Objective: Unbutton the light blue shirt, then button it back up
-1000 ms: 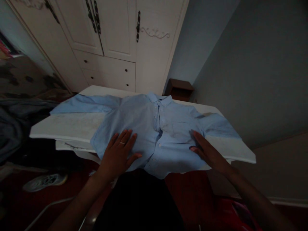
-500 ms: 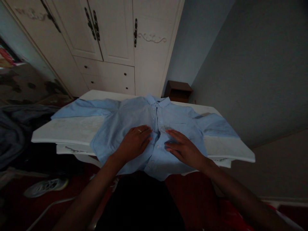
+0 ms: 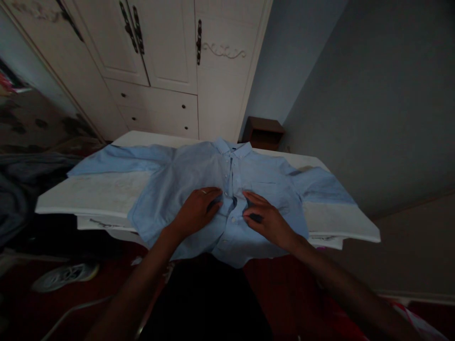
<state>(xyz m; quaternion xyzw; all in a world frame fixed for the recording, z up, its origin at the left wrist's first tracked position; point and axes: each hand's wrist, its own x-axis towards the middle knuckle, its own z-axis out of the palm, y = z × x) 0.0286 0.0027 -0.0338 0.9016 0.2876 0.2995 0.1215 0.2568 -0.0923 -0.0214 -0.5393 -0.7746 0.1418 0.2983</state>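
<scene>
A light blue button-up shirt (image 3: 199, 166) lies front up on a white table, its collar at the far side and its sleeves spread to either side. My left hand (image 3: 197, 210), with a ring on one finger, has its curled fingers and thumb on the fabric just left of the button placket. Across from it, my right hand (image 3: 268, 220) bends its fingers and thumb around a fold of the shirt on the right side of the placket. Between the two hands the front gapes slightly, with small buttons showing. The fingertips are partly hidden in the cloth.
The white table (image 3: 95, 194) has a curved edge close to my body. Behind it stands a cream wardrobe (image 3: 170, 57), with a small brown box-like cabinet (image 3: 265, 125) beside it. Dark clothing (image 3: 21, 189) is heaped at left, above a shoe (image 3: 66, 276) on the red floor.
Both hands stay at the placket. The fingers of my right hand have bent inward, and the cloth between the hands is slightly more bunched. The view has shifted a little.
</scene>
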